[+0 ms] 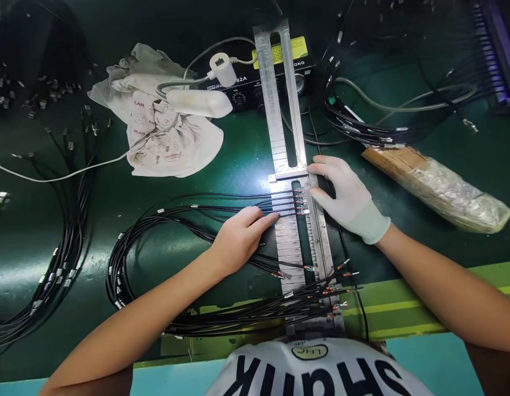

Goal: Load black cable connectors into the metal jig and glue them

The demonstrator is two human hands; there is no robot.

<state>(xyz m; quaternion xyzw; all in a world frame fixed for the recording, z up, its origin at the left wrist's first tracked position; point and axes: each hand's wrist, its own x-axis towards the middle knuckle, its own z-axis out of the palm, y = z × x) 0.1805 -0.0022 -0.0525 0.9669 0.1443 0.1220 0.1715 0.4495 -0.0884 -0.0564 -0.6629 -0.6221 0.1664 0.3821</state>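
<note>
A long metal jig [286,236] with slots runs down the middle of the green table. Several thin black cables [221,204] lie across it, their stripped ends [299,201] seated in its slots. My left hand [241,235], bare, lies on the cables just left of the jig, fingers loosely curled and the forefinger pressing a cable toward a slot. My right hand [345,199], in a white glove, rests flat and open on the jig's right rail. More cable ends [325,289] lie across the jig's near end.
A crumpled white cloth [164,137] and a white gooseneck lamp [199,102] lie at the back left. A black control box [275,77] stands behind the jig. Cable bundles [69,231] lie left and back right [362,124]. A wrapped packet [438,187] sits right.
</note>
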